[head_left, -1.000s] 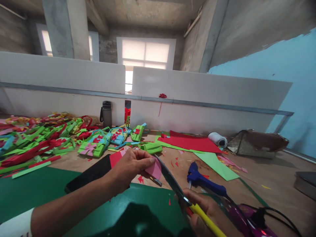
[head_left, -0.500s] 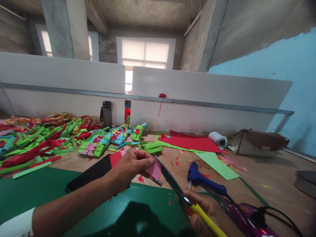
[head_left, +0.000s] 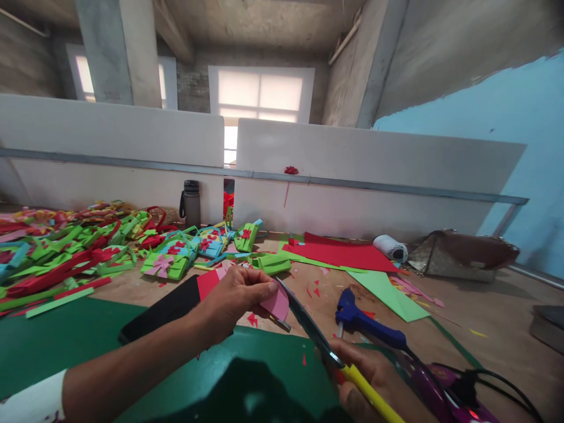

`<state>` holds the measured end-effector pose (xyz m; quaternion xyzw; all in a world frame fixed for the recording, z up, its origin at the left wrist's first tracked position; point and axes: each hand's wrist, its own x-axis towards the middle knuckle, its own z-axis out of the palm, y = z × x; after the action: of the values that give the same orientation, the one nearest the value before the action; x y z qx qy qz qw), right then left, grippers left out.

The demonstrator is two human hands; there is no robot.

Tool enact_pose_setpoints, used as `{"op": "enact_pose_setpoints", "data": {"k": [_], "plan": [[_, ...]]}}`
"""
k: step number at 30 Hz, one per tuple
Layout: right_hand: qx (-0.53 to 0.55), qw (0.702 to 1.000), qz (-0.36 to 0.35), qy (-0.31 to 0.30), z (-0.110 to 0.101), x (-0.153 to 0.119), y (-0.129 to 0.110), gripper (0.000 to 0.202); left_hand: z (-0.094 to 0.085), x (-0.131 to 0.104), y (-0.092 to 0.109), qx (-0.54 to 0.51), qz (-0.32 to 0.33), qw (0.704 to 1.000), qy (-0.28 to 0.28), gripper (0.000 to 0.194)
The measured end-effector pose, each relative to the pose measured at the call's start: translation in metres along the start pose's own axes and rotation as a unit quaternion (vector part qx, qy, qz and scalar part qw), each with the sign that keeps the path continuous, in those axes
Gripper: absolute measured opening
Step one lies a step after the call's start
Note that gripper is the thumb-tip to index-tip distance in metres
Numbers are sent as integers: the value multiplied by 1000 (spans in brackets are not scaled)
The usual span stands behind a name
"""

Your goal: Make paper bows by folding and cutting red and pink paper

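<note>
My left hand (head_left: pixel 240 296) pinches a small piece of pink paper (head_left: pixel 277 304) between thumb and fingers, above the near edge of the table. From the lower right, my right hand (head_left: pixel 374 376) grips scissors (head_left: pixel 363 388) with yellow handles. Their blades point up and left, and the tips meet the upper edge of the pink paper beside my left thumb. Whether the blades are parted is hard to tell. Behind my left forearm lies a black flat object (head_left: pixel 165 311) with red paper (head_left: pixel 208 283) at its upper end.
A blue glue gun (head_left: pixel 368 320) lies right of the scissors, near a purple power strip (head_left: pixel 440 390) with cables. Red sheets (head_left: pixel 343 252), a water bottle (head_left: pixel 191 202) and a handbag (head_left: pixel 462 257) are farther back. Green paper bags (head_left: pixel 165 266) and strips heap up left. A green mat (head_left: pixel 198 382) lies in front.
Both hands, the pink paper and the scissors look nearly the same. The whole view has shifted very slightly.
</note>
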<state>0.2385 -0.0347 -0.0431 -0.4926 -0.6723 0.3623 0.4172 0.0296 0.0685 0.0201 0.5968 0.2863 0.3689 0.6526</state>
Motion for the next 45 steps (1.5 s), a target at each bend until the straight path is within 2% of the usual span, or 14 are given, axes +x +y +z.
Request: {"op": "enact_pose_setpoints", "data": {"k": [8, 13, 18, 23, 25, 28, 30, 33, 40, 45], "plan": [[-51, 998, -6, -43, -6, 0, -1, 58, -1, 2, -2, 2, -4, 1000, -2, 23], [-54, 998, -12, 2, -1, -1, -4, 63, 1, 2, 0, -7, -12, 1000, 17, 25], [-59, 998, -5, -1, 2, -1, -13, 65, 3, 1, 0, -15, -7, 1000, 19, 23], [-83, 996, -6, 13, -1, -1, -10, 60, 2, 2, -2, -35, -6, 999, 34, 25], [-97, 995, 3, 3, -4, 2, -9, 56, 1, 3, -2, -41, -8, 998, 44, 27], [-133, 989, 64, 10, -5, 11, -14, 43, 0, 4, -1, -50, -8, 997, 57, 28], [-199, 975, 99, 16, -4, 20, -20, 39, 0, 3, 0, -55, -3, 997, 61, 30], [-374, 925, 68, 20, 2, 34, -27, 31, 1, -2, -2, -61, -2, 996, 61, 32], [-493, 865, 91, -7, 23, 63, -20, 30, 1, -24, -15, -61, -55, 993, 82, 33], [-520, 848, 98, -29, 30, 73, -13, 30, -3, -33, -24, -62, -84, 990, 90, 35]]}}
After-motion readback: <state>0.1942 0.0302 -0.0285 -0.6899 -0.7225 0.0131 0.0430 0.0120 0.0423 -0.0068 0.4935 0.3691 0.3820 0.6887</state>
